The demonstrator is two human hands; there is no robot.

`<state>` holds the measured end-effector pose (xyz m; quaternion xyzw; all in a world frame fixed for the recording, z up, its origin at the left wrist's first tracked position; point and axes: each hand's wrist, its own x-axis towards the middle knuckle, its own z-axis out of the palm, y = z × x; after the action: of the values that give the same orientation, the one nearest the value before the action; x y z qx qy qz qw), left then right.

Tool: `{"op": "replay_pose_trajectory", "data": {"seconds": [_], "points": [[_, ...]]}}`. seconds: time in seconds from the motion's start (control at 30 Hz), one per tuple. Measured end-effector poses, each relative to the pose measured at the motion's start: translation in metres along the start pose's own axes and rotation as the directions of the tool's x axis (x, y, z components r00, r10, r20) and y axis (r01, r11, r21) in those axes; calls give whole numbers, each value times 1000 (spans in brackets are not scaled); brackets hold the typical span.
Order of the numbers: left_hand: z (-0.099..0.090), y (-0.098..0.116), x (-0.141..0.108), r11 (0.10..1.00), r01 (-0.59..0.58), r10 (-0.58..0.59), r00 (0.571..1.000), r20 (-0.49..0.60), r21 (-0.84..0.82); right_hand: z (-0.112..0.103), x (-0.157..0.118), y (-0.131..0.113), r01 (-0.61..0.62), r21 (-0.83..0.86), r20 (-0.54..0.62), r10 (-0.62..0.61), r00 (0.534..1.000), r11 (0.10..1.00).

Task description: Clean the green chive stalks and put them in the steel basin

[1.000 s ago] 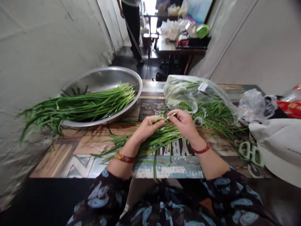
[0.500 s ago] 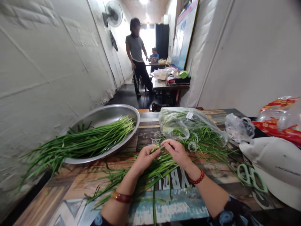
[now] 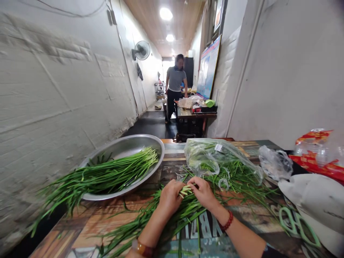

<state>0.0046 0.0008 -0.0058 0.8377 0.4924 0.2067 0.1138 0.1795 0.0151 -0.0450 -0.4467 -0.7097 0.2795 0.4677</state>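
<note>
Left hand [image 3: 170, 196] is clamping a small bunch of green stalks [image 3: 185, 191], its fingers curling around them and the pale ends poking out toward the right. Right hand [image 3: 201, 191] is working close beside those ends, thumb and fingers bending near one another; whether it is pinching a stalk, cannot tell. Hands are nearly meeting above the table [image 3: 83, 224], over a loose pile of stalks [image 3: 145, 222] that is spreading toward the near left. Amber bangle [image 3: 145, 249] is circling the left wrist; red beaded bracelet [image 3: 228, 220], the right. To the left, a metal basin [image 3: 126, 147] is holding a thick bundle of stalks [image 3: 115, 172], the leafy tips hanging over its rim. Beyond the right hand, a clear plastic bag [image 3: 231, 154] is lying with greens [image 3: 236, 173] spilling from it. Farther right, green-handled scissors [image 3: 298, 225] are lying just beside a pale cap [image 3: 314, 197]. In the background, a person [image 3: 176, 80] in grey is standing at another table [image 3: 185, 113].
</note>
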Motion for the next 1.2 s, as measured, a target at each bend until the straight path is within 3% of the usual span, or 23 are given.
{"op": "replay_pose_trajectory", "data": {"seconds": [0.1, 0.23, 0.4, 0.57, 0.73, 0.83, 0.9, 1.2], "points": [[1, 1, -1, 994, -75, 78, 997, -28, 79, 5, 0, 0, -152, 98, 3, 153, 988, 983], [6, 1, -2, 958, -181, 200, 978, -66, 223, 8, -1, -3, -341, 284, 51, 341, 939, 896], [8, 1, -3, 933, -236, 280, 950, -135, 273, 6, -2, -11, -390, 429, 40, 415, 909, 814], [0, -1, -3, 950, -175, 222, 960, -169, 258, -1, 1, -10, -397, 570, 0, 483, 876, 719], [-4, -3, -1, 966, -85, 118, 985, -122, 245, -2, 2, -4, -360, 445, -13, 408, 913, 820], [-3, -1, -1, 968, -86, 102, 993, -56, 237, 1, 0, -4, -239, 207, -1, 245, 970, 949], [-3, 1, -1, 970, -87, 97, 995, -30, 229, 1, -2, -4, -130, 60, -3, 131, 991, 990], [-1, 1, 0, 966, -103, 102, 995, 17, 238, -2, -7, 1, 60, -213, -7, -63, 998, 975]]}}
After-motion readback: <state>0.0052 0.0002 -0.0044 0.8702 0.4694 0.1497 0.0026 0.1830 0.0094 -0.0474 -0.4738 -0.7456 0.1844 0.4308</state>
